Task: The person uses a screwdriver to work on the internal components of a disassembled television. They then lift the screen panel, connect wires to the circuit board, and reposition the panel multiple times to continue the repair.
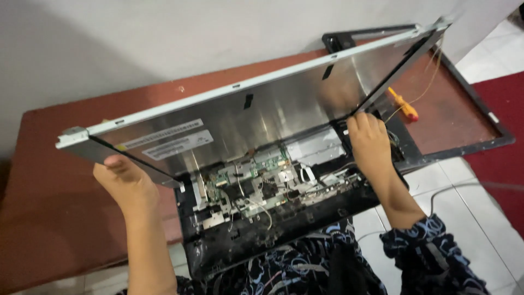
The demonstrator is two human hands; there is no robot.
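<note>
A bare flat screen panel [262,112] with a silver metal back and two white labels is tilted up off an opened laptop base [256,218]. My left hand [124,183] grips the panel's lower left edge. My right hand [369,141] grips its lower right edge. Under the raised panel the base shows green circuit boards [248,183], loose wires and metal shields. The base's front edge rests toward my lap.
A reddish-brown table [60,213] holds the work. A black screen bezel frame [469,136] lies on it at the right, with an orange-handled screwdriver [403,105] and a thin yellow wire. White floor tiles and a red mat [505,147] lie to the right.
</note>
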